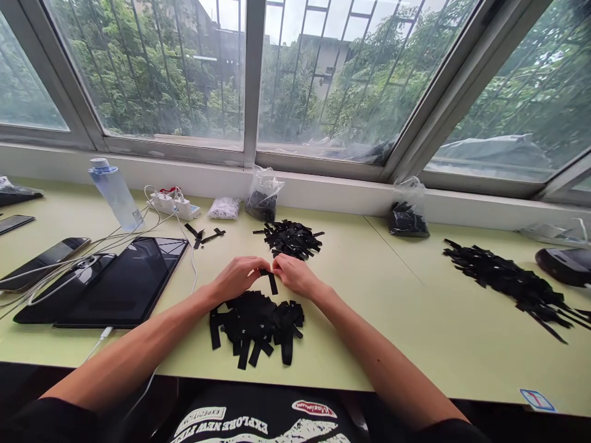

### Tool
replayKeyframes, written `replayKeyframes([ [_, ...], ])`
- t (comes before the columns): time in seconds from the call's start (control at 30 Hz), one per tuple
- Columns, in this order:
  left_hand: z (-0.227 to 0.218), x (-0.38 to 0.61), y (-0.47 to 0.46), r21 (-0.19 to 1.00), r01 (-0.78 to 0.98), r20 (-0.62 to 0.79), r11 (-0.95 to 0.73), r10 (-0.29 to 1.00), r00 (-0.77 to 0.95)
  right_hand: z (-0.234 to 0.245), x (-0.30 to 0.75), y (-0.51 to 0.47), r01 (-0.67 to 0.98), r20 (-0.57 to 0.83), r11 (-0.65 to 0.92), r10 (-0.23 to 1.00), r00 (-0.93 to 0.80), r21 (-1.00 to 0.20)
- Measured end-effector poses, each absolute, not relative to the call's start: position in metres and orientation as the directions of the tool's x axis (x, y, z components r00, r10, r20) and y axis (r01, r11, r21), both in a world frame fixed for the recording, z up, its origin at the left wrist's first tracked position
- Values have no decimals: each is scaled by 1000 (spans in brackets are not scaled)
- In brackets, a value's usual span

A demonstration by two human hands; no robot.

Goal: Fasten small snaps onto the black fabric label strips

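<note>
Between my two hands is a short black fabric strip (pixel 272 283), its free end hanging down. My left hand (pixel 239 277) pinches it near the top. My right hand (pixel 294 274) meets it from the other side with its fingers closed at the strip's upper end; the fingertips are partly hidden. Just below lies a pile of black strips (pixel 253 320), some with small white letter marks. Beyond my hands is a second pile of black strips (pixel 295 237). A few loose strips (pixel 202 235) lie to the left of it.
A tablet (pixel 133 277), phones and white cables cover the left side, near a tilted water bottle (pixel 115 194) and a power strip (pixel 175 205). Clear bags of black pieces (pixel 263 200) stand along the sill. On the right is another strip pile (pixel 508 280) beside a dark device (pixel 563 266).
</note>
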State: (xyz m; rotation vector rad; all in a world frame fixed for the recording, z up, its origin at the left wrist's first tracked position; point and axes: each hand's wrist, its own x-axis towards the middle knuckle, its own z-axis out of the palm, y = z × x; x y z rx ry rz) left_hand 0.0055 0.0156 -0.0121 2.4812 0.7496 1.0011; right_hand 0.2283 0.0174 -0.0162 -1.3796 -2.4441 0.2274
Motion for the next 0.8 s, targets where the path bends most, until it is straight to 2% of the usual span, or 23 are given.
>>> replayKeyframes([
  [0.1, -12, 5, 16, 518, 333, 522, -788, 600, 606, -15, 229, 16, 796, 206, 512, 859, -469, -325],
  [0.27, -12, 5, 16, 517, 337, 508, -787, 599, 619, -14, 236, 16, 715, 242, 502, 864, -442, -487],
  [0.33, -12, 4, 16, 506, 341, 501, -792, 592, 631, -14, 238, 16, 681, 260, 522, 851, -457, -513],
  [0.63, -10, 4, 17, 492, 349, 498, -798, 587, 639, -10, 234, 14, 666, 260, 514, 855, -449, -540],
  [0.8, -10, 3, 17, 476, 357, 519, -804, 584, 624, -8, 232, 15, 718, 228, 504, 862, -453, -479],
])
